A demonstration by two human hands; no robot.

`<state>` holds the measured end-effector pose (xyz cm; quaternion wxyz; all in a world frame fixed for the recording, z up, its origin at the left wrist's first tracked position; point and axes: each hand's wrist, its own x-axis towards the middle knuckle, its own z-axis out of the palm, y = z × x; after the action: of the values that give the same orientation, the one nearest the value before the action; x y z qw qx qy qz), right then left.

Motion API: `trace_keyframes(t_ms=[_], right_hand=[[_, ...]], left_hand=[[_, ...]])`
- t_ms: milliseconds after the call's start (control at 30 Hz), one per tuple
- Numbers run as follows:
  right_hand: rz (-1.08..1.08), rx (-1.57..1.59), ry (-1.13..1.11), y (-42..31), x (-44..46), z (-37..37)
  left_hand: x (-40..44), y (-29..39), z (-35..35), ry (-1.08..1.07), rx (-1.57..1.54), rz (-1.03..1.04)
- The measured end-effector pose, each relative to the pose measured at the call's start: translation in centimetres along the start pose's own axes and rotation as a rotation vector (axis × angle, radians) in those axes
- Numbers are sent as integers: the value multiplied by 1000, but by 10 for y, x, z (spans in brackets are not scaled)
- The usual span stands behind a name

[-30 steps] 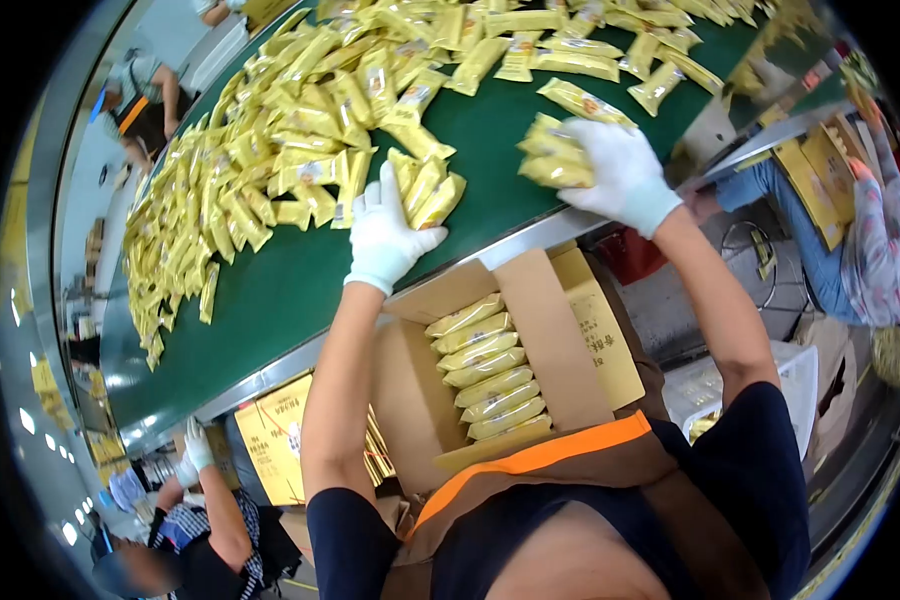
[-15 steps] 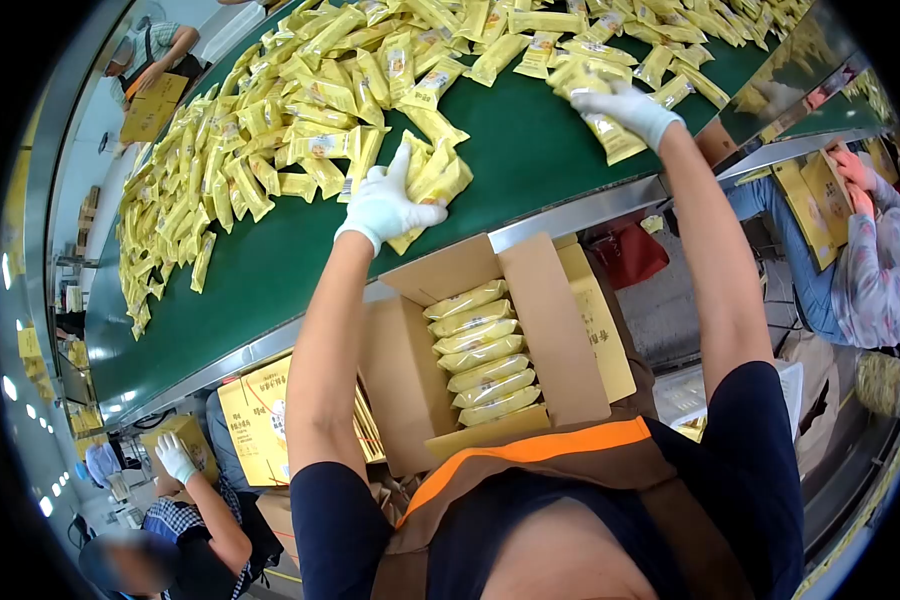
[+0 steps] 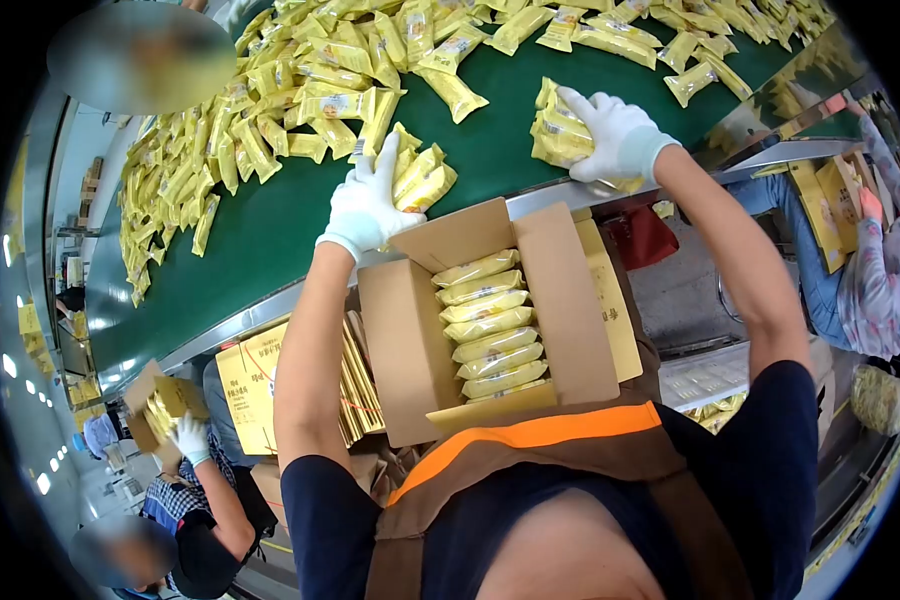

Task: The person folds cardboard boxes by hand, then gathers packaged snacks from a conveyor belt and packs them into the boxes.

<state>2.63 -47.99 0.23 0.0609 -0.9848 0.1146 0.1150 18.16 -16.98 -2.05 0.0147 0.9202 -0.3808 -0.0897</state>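
Note:
White gloves cover both my hands over the green conveyor belt. My left hand is closed around a few yellow snack packets near the belt's front edge. Farther right, my right hand grips a stack of yellow snack packets from its right side. Below them, against my apron, stands an open cardboard box with its flaps spread. A row of yellow packets lies inside it. The exact number in each hand is hidden by the fingers.
Loose packets are heaped along the far side of the belt. Flattened yellow cartons stand at my left. A white crate with packets sits at my right. Co-workers handle boxes at lower left and far right.
My right hand has moved left and nearer, and its packets are now gathered in a stack. My left hand has shifted slightly left with its packets. The co-worker's box at lower left has tilted open.

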Motion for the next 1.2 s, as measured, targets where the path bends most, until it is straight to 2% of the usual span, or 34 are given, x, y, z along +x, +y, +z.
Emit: trace_keyframes(t_ms=[33,133,167,200,233,300,367,433,467,533,600,633,667,700,733,800,867,967,1000,1067,1100,1167,1200], right_hand=[[-33,63,-8,-2,-7,-9],[-262,340,282,-28,-41,-48],[-372,441,201,-52,-61,-76],[-578,350,161,-73,-71,-86],[-703,111,116,-90,-71,-76],[-806,-241,-233,-143,-80,-64],[-800,-257,-667,-182,-77,-40],[-699,78,-1049,-192,-57,-2],[-654,265,-1133,-188,-50,24],[-690,316,-884,-179,-59,76],[-599,129,-748,-187,-103,60],[-688,11,-535,-189,-126,62],[-773,-105,-322,-187,-144,63],[-848,-56,-116,-178,-152,67],[-832,-21,-173,-178,-154,64],[-803,52,-284,-179,-155,59],[-776,45,-287,-179,-159,65],[-784,109,-277,-168,-158,72],[-778,66,-407,-165,-159,58],[-914,70,-317,-145,-166,70],[-976,54,-286,-138,-167,66],[-1033,18,-535,-128,-160,50],[-1061,-26,-676,-125,-152,40]], left_hand=[[-1,-4,-1,37,-36,3],[-16,-37,5,323,-411,-91],[-30,-28,-16,392,-709,-157],[-43,-32,-28,269,-1255,-142],[-54,-38,-33,249,-1454,-80],[-77,-49,-42,177,-1861,32],[-99,-8,-62,-76,-2066,372],[-108,-25,-16,-62,-1816,181],[-109,-25,-16,-150,-1669,138],[-117,-3,-31,-405,-1484,110],[-111,29,-23,-297,-1164,382],[-110,30,-14,-261,-802,384],[-110,48,-34,-363,-481,323],[-109,57,-26,-301,-258,359],[-109,65,-18,-237,-36,384],[-106,82,-14,-227,46,407],[-101,104,-12,-250,102,423],[-92,109,27,-101,-33,503],[-93,106,39,-89,-99,509],[-97,110,43,-239,-82,511],[-101,115,52,-232,-23,493],[-109,125,80,-138,81,452],[-117,130,71,-125,55,420]])
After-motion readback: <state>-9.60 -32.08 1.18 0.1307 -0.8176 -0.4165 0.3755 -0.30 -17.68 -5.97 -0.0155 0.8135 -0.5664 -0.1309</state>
